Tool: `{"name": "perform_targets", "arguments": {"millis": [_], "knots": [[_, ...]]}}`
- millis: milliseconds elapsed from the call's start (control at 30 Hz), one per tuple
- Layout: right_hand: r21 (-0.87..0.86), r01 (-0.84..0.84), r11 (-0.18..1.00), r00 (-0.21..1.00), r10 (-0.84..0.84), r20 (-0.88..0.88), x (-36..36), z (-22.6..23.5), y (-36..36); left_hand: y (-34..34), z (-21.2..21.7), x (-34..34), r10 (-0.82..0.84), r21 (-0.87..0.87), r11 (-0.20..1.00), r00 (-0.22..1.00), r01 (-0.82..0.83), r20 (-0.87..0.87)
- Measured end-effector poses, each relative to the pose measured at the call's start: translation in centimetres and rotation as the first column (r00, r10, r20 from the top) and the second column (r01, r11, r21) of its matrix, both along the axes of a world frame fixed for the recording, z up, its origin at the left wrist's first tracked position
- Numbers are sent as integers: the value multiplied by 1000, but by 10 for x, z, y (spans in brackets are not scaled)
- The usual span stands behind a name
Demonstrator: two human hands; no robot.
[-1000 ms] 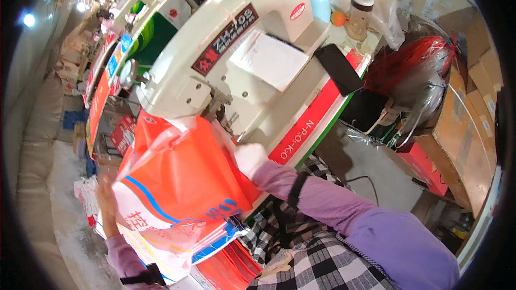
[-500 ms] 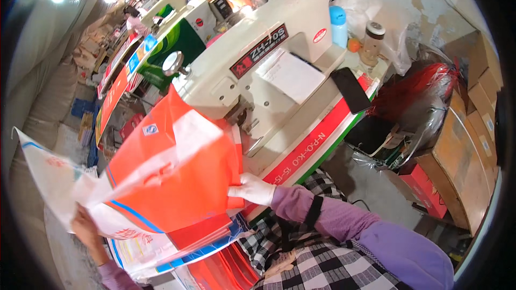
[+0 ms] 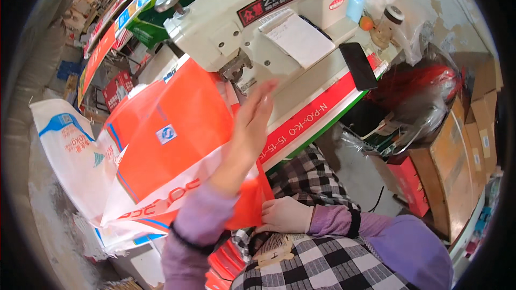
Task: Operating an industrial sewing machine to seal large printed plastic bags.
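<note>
An orange and white woven sack lies across the machine's left end and hangs down to the left. My left hand reaches over it, bare and slightly blurred, fingers stretched out just in front of the needle area. At the sack's near right corner, my right hand, pale and apparently gloved, has its fingers closed on the edge; the fingertips are partly hidden. The cream industrial sewing machine stands beyond, its metal presser parts close to the sack's edge.
On the machine bed lie a notepad and a black phone. A blue bottle, an orange fruit and a glass jar stand behind. Cardboard boxes are at right. More orange sacks sit below.
My left hand has left the sack's left side and moved right, up toward the needle area. My right hand has come down and nearer. The sack has turned and sagged; the view has shifted.
</note>
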State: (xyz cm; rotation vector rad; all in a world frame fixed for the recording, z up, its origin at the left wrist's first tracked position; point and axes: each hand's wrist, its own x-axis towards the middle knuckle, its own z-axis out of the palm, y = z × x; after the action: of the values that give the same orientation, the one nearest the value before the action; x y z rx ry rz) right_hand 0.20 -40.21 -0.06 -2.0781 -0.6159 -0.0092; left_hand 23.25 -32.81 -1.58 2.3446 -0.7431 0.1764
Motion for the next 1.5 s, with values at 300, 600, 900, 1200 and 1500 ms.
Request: {"name": "perform_targets", "arguments": {"millis": [300,600,900,1200,1500], "knots": [[105,314,944,927,-281,-249,-18,24,-41,4,5,51,-161,-103,984,978,148,-130],[77,219,973,964,-203,-174,-10,51,-43,-8,-11,25,-119,265,953,986,146,-114],[41,245,969,958,-235,-162,-23,11,-37,63,0,-10,-831,-300,557,514,775,-214],[4,245,969,963,-243,-120,-17,48,-33,-26,-39,-28,107,-8,994,994,-107,-26],[74,225,971,970,-217,-111,-3,-28,-58,41,41,-107,-305,496,793,935,354,-179]]}}
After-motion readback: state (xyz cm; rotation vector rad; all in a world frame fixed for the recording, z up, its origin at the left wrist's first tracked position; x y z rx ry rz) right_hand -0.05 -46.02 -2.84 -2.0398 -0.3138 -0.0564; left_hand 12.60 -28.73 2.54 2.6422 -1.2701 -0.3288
